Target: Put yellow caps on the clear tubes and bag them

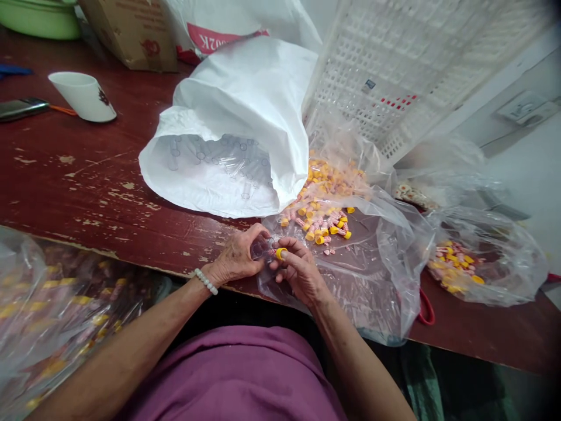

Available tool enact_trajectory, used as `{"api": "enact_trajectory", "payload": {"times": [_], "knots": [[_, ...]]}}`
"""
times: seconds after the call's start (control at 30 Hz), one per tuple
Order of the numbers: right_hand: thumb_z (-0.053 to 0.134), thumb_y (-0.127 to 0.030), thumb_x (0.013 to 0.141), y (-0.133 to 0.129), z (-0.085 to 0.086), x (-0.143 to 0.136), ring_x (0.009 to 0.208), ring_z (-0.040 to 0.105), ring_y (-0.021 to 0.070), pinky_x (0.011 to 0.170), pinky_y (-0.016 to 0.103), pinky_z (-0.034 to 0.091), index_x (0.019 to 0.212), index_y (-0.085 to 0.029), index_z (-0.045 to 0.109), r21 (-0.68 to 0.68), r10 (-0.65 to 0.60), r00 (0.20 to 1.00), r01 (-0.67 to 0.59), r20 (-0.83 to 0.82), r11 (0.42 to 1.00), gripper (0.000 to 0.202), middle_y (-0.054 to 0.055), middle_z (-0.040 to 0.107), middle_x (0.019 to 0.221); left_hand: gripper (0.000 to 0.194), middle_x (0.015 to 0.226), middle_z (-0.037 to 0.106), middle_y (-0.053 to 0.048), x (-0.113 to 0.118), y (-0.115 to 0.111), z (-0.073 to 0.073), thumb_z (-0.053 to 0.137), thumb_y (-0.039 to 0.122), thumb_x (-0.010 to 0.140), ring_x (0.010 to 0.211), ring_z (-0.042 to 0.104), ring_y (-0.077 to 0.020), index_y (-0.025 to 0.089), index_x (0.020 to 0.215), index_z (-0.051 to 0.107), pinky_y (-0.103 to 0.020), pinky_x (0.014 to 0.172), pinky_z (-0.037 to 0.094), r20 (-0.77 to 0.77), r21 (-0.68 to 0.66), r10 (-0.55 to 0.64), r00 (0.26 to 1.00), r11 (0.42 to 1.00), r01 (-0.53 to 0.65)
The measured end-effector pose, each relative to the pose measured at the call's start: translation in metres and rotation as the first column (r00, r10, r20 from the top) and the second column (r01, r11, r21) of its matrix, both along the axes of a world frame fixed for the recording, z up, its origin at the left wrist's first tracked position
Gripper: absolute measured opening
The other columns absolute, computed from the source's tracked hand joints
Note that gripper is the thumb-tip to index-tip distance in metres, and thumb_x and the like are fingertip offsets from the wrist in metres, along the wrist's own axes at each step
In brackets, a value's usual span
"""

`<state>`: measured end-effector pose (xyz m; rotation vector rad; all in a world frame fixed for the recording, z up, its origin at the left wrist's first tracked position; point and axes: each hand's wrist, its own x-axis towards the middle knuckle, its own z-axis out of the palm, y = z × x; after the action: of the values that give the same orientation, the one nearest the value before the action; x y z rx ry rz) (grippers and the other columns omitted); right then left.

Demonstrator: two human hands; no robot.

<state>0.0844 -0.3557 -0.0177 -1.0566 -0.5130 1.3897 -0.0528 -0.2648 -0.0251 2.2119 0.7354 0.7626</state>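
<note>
While the left hand [241, 254] grasps clear tubes [258, 250] with its fingers curled round them, the right hand [298, 272] pinches one yellow-capped piece [281, 254], its pink end toward the tubes; whether that end is inside a tube, I cannot tell. Seen from the head, both hands meet just over the front edge of the red table [100, 187], and the forearms cross that edge, which slants down toward the right. Room to move sideways lies to the left, over the scuffed tabletop between the edge and the white cup [79, 96]. Forward, the white sack [263, 88] blocks the way, its mouth facing the hands and more clear tubes lying within. Just beyond the right hand, a heap of yellow-capped pink pieces [324, 225] spreads over clear plastic sheeting [350, 289], whose loose folds hang past the edge. Behind the heap, a white perforated crate [381, 70] rises as a wall. Farther right, a clear bag [517, 251] holds similar pieces, with a red loop [426, 309] near it. Below the edge at left, a plastic bag [26, 321] of yellow-capped items sits close to the left forearm. A cardboard box [131, 35] and a green basin [41, 20] stand well back.
</note>
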Motion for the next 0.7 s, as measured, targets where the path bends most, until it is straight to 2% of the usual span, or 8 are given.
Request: {"api": "enact_trajectory", "payload": {"times": [0.1, 0.17, 0.27, 0.37, 0.53, 0.6, 0.7], "knots": [[0.072, -0.025, 0.067, 0.003, 0.0, -0.001, 0.055, 0.059, 0.0076, 0.033, 0.015, 0.043, 0.091, -0.023, 0.053, 0.034, -0.071, 0.997, 0.07, 0.005, 0.997, 0.03, -0.004, 0.06, 0.09, 0.029, 0.074, 0.06, 0.001, 0.002, 0.001, 0.002, 0.061, 0.017, 0.065, 0.058, 0.053, -0.0104, 0.017, 0.092, 0.051, -0.021, 0.054, 0.039, 0.008, -0.029, 0.015, 1.0, 0.999, -0.015], [0.075, -0.024, 0.064, 0.004, 0.001, 0.003, 0.052, 0.058, 0.0066, 0.032, 0.015, 0.042, 0.09, -0.023, 0.054, -0.001, -0.083, 0.997, 0.083, 0.006, 0.997, 0.033, -0.003, 0.062, 0.091, 0.031, 0.075, 0.061, 0.0, 0.002, 0.001, 0.003, 0.061, 0.017, 0.064, 0.059, 0.054, -0.0104, 0.017, 0.093, 0.051, -0.021, 0.055, 0.04, 0.013, -0.059, 0.005, 1.0, 0.998, -0.004], [0.077, -0.025, 0.061, 0.006, 0.004, 0.015, 0.05, 0.055, 0.0068, 0.033, 0.015, 0.043, 0.084, -0.018, 0.056, -0.108, 0.002, 1.0, 0.001, 0.025, 0.994, 0.031, -0.001, 0.065, 0.081, 0.034, 0.079, 0.064, 0.0, 0.001, 0.002, 0.003, 0.059, 0.014, 0.063, 0.06, 0.056, -0.0107, 0.017, 0.095, 0.051, -0.022, 0.057, 0.042, 0.015, -0.054, -0.01, 1.0, 0.998, 0.01], [0.077, -0.024, 0.06, 0.006, 0.006, 0.022, 0.051, 0.055, 0.0073, 0.034, 0.015, 0.043, 0.084, -0.017, 0.059, -0.132, 0.034, 0.997, -0.024, 0.076, 0.991, 0.031, -0.001, 0.065, 0.073, 0.035, 0.08, 0.064, -0.001, 0.001, 0.002, 0.001, 0.059, 0.013, 0.061, 0.063, 0.057, -0.0123, 0.018, 0.095, 0.051, -0.023, 0.059, 0.042, -0.007, -0.01, -0.009, 1.0, 1.0, 0.009], [0.078, -0.021, 0.056, 0.012, 0.004, 0.01, 0.047, 0.05, 0.0055, 0.032, 0.014, 0.036, 0.091, -0.021, 0.055, -0.176, 0.119, 0.988, -0.135, -0.099, 0.975, 0.042, -0.005, 0.06, 0.07, 0.033, 0.076, 0.062, 0.0, 0.001, 0.003, 0.0, 0.059, 0.013, 0.062, 0.061, 0.056, -0.0127, 0.018, 0.094, 0.052, -0.024, 0.057, 0.041, -0.017, 0.019, 0.014, 1.0, 1.0, -0.014], [0.077, -0.022, 0.057, 0.014, 0.003, 0.001, 0.045, 0.048, 0.005, 0.032, 0.013, 0.033, 0.089, -0.022, 0.054, -0.16, 0.055, 0.997, -0.063, -0.054, 0.985, 0.039, -0.006, 0.058, 0.067, 0.034, 0.077, 0.063, 0.0, -0.001, 0.004, 0.001, 0.058, 0.011, 0.062, 0.061, 0.056, -0.0123, 0.018, 0.094, 0.052, -0.023, 0.058, 0.042, 0.005, 0.004, 0.025, 1.0, 1.0, -0.025], [0.072, -0.032, 0.065, 0.011, 0.003, -0.002, 0.042, 0.043, 0.0058, 0.033, 0.015, 0.03, 0.091, -0.023, 0.054, -0.085, -0.106, 0.966, 0.13, 0.238, 0.988, 0.032, -0.008, 0.052, 0.058, 0.035, 0.078, 0.064, 0.0, -0.003, 0.005, 0.001, 0.058, 0.009, 0.06, 0.06, 0.056, -0.0109, 0.017, 0.094, 0.052, -0.022, 0.057, 0.042, 0.04, -0.046, 0.033, 0.999, 0.998, -0.031]]}}
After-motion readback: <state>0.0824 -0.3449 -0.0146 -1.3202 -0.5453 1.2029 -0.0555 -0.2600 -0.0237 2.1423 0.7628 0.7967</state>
